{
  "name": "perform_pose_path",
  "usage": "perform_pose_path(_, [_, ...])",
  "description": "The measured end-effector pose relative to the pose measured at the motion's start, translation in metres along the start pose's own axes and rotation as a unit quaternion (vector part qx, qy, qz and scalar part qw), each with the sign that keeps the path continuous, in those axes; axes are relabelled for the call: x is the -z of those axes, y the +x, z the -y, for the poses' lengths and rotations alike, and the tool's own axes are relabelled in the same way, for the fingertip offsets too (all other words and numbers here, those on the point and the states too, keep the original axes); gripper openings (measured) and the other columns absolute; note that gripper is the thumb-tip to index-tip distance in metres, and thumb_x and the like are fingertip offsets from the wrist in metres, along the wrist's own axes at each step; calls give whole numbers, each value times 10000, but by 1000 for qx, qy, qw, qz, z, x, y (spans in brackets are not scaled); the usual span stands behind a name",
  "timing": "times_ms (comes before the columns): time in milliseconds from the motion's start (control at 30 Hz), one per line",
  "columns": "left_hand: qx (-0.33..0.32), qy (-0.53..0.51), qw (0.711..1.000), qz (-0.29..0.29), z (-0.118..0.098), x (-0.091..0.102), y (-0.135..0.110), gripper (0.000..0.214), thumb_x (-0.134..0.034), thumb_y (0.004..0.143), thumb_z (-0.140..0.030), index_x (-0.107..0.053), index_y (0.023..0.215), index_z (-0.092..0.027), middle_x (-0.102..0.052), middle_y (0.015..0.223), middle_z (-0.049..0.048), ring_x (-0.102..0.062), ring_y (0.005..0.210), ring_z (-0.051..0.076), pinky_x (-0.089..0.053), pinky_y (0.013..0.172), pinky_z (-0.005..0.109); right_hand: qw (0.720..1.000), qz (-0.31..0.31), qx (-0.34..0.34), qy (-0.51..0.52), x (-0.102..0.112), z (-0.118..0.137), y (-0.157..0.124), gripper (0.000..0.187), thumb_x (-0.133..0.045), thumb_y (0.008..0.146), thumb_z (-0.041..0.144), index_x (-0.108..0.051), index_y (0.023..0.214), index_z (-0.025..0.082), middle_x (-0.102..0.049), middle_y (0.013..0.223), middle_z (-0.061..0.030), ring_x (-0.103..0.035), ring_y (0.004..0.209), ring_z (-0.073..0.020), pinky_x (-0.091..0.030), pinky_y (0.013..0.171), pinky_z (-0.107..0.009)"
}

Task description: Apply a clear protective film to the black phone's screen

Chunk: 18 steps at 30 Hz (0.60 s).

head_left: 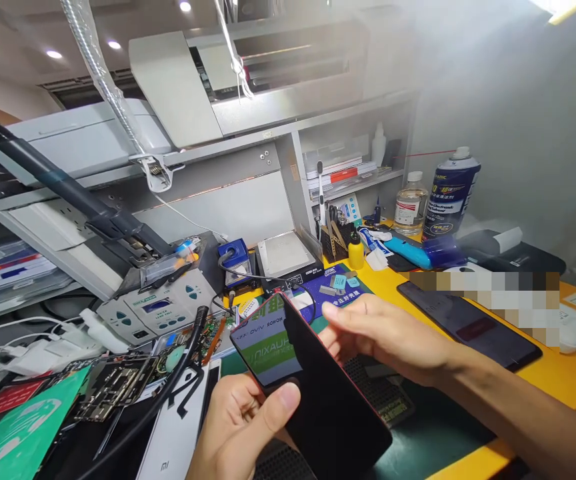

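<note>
A black smartphone (318, 393) with a reddish edge is held tilted over the bench, its dark glass reflecting the shelf. My left hand (241, 430) grips it from below, thumb pressed on the screen's lower left. My right hand (383, 333) reaches in from the right, fingers stretched toward the phone's upper edge and resting behind it. I cannot tell how firmly the right hand grips the phone.
A second dark phone (468, 323) lies on the yellow table (568, 373). A solder station (161, 307), loose circuit boards (115, 383) and cables crowd the left. A blue spray can (451, 193), clear bottle (411, 203) and small yellow bottle (355, 253) stand at the back.
</note>
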<state>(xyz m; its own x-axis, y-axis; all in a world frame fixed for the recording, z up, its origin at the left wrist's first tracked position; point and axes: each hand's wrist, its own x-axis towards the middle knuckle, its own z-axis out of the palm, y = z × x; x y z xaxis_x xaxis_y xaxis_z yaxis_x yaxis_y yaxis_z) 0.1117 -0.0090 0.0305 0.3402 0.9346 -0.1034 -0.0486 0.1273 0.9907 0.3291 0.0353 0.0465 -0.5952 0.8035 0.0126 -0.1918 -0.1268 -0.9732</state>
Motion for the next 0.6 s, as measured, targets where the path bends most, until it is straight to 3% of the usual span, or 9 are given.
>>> perform_pose_path(67, [0,3,1000,8,0,1,1,351,-712,845,-466,-781,900,-127,-680,717,64,-582,655,160,-481,618,262,1000,-2,1,6,-1,0,0,578,-538,937,618,-772,869,95,-701,788,-82,-612,727,-160,-464,733,-304])
perform_pose_path(167, [-6,4,1000,9,2,-2,1,365,-704,847,-478,-783,942,-135,-653,666,44,-572,616,153,-480,612,264,1000,0,24,-11,-7,-3,-1,349,-787,812,450,-766,962,135,-709,870,-45,-615,804,-157,-469,775,-281])
perform_pose_path(267, [-16,9,1000,-1,6,-5,1,362,-705,837,-487,-782,915,-141,-641,640,38,-565,593,151,-445,587,250,999,-25,29,-24,-13,-8,-1,285,-887,693,341,-752,868,162,-662,762,17,-571,714,-134,-446,674,-242])
perform_pose_path(367, [-1,16,1000,-27,12,-6,1,358,-730,803,-503,-760,824,-146,-611,622,32,-527,579,144,-377,544,240,997,-58,18,-45,-15,-11,-1,297,-865,695,412,-730,737,152,-615,674,21,-510,623,-122,-394,566,-233])
perform_pose_path(467, [17,29,999,-35,14,-5,1,393,-733,785,-537,-727,743,-147,-570,586,24,-479,546,135,-354,529,255,997,-56,0,-57,-13,-9,-2,361,-824,715,493,-726,691,146,-587,638,11,-503,620,-140,-386,561,-255])
perform_pose_path(600, [9,42,999,-19,12,-6,-2,408,-697,816,-543,-752,844,-140,-584,569,16,-472,513,125,-373,549,268,998,-41,-13,-55,-9,-5,-4,382,-819,716,494,-718,683,128,-549,637,21,-449,604,-122,-346,565,-257])
